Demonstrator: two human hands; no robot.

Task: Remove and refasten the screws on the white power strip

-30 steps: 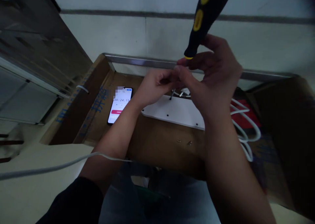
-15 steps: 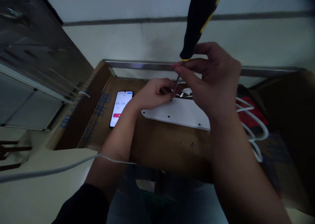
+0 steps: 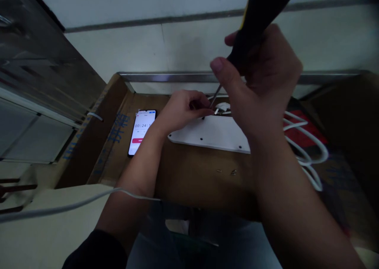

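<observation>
My right hand (image 3: 263, 75) is wrapped round the black and yellow handle of a screwdriver (image 3: 257, 20), which points down and to the left. Its thin metal shaft ends at the fingertips of my left hand (image 3: 188, 107). Those fingers are pinched together near the tip, and whatever sits between them is too small to make out. Below lies a white power strip (image 3: 213, 133), flat on the cardboard, with dark screw holes along its edge. A white plug (image 3: 222, 108) rests just behind it. Several small screws (image 3: 233, 172) lie in front of the strip.
A phone (image 3: 141, 133) showing a timer lies left of my left forearm. Looped white cable (image 3: 314, 158) and a red and black item (image 3: 304, 131) are at the right. Cardboard walls (image 3: 89, 142) rise at the sides, with a metal rail (image 3: 166, 77) behind.
My right hand has moved from the screwdriver's shaft up to its handle, and the handle leans further right. My left hand stays pinched near the tip. The view has shifted slightly.
</observation>
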